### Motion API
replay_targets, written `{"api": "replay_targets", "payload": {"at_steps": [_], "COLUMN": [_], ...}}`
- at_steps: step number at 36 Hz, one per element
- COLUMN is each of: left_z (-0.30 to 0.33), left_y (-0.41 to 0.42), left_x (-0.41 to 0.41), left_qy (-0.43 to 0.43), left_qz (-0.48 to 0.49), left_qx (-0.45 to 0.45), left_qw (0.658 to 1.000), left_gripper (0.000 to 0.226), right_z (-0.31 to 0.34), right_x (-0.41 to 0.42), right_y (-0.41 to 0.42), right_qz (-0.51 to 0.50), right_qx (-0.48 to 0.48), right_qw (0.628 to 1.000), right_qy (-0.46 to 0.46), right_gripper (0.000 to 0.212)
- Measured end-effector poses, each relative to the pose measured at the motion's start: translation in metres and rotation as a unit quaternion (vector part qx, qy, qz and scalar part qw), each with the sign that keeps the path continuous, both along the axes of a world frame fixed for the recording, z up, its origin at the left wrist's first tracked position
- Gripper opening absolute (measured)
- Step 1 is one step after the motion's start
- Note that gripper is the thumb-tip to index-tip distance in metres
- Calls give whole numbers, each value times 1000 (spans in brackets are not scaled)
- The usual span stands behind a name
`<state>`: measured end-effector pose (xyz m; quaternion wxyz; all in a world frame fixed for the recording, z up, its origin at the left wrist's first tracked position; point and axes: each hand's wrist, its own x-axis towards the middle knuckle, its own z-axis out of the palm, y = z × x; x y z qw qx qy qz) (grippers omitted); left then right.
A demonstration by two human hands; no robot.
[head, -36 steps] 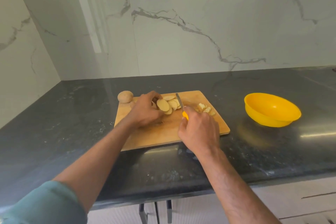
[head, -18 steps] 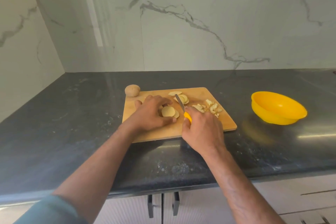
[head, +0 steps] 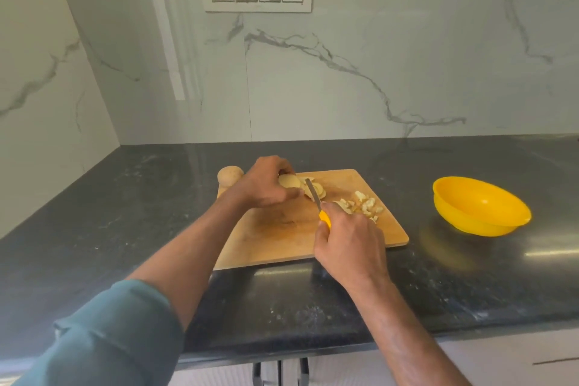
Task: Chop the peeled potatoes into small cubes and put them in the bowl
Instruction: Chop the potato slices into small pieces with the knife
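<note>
Left hand grips potato slices, partly hidden; right hand grips knife, handle mostly covered.

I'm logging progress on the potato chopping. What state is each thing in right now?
Left hand: grips a stack of potato slices.
Right hand: grips the knife.
Potato cubes: piled on the cutting board.
Whole potato: uncut, at the board's far left corner.
Yellow bowl: upright, empty.
</note>
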<state>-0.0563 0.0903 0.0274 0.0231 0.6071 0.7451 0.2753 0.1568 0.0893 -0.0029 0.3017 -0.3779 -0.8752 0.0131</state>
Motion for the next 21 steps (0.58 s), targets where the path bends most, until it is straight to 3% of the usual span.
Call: {"api": "replay_targets", "payload": {"at_steps": [5,15,21], "left_z": [5,-9,-7], "left_y": [22,23,3], "left_x": [-5,-7,-4], "left_qy": [-25,-72,-95], "left_qz": [22,24,-11], "left_qx": [38,31,38], "left_qw": [999,997,995], "left_gripper": [45,52,73], "right_z": [1,0,1], "right_x": [0,0,1], "right_y": [2,4,3], "right_qz": [-9,-27,-54], "right_qx": [-9,-15,-6], "right_qw": [1000,999,998], "right_qy": [3,9,17], "right_gripper": [36,36,31]}}
